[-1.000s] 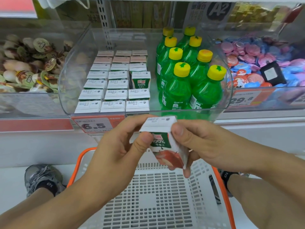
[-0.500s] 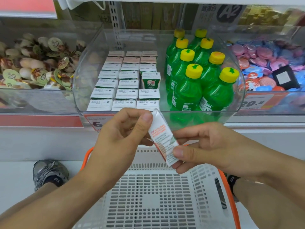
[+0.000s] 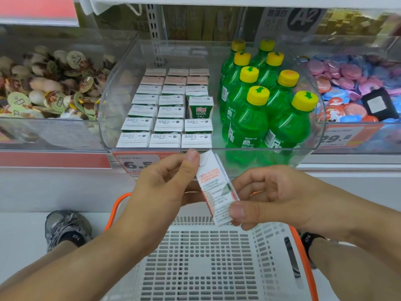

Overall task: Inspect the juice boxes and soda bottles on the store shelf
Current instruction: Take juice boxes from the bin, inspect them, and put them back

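Fingers of left hand (image 3: 165, 183) curled, thumb pinching juice box (image 3: 214, 190) top corner; right hand (image 3: 273, 194) fingers curled, thumb gripping bottom. Box tilted, above white basket (image 3: 271, 237), before clear bin (image 3: 121, 88).

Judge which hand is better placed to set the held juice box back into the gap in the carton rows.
Left, probably. The left hand pinches the juice box at its top corner, nearest the clear bin, just below the gap in the rows. The right hand grips the bottom end, farther from the shelf.

juice box (image 3: 214, 187) tilted, pinched by left hand (image 3: 165, 183) + right hand (image 3: 273, 196) | above white basket (image 3: 195, 268) | green bottles (image 3: 258, 114) in clear bin (image 3: 112, 88)
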